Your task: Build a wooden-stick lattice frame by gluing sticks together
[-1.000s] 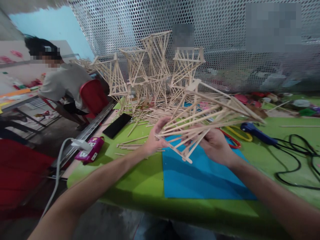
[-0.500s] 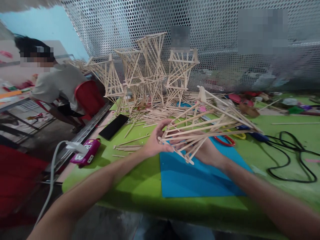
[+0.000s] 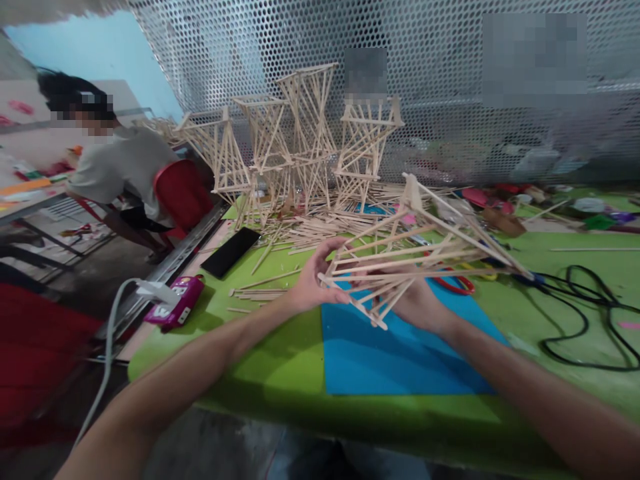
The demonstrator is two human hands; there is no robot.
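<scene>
I hold a lattice frame of thin wooden sticks (image 3: 425,253) on its side above a blue sheet (image 3: 395,353). My left hand (image 3: 313,280) grips the near end of the frame with curled fingers. My right hand (image 3: 415,300) cups it from below, fingers among the sticks. The frame's far end points right, over the red scissors (image 3: 457,283).
Several finished stick towers (image 3: 300,140) stand at the back by a perforated metal screen, with loose sticks (image 3: 320,230) heaped below. A black phone (image 3: 233,252), a pink power strip (image 3: 175,301), a black cable (image 3: 585,313) and a green table (image 3: 280,360). A seated person (image 3: 120,167) works at left.
The frame has tilted slightly in my hands, its far end dropping and swinging a little to the right. Both hands keep their grip.
</scene>
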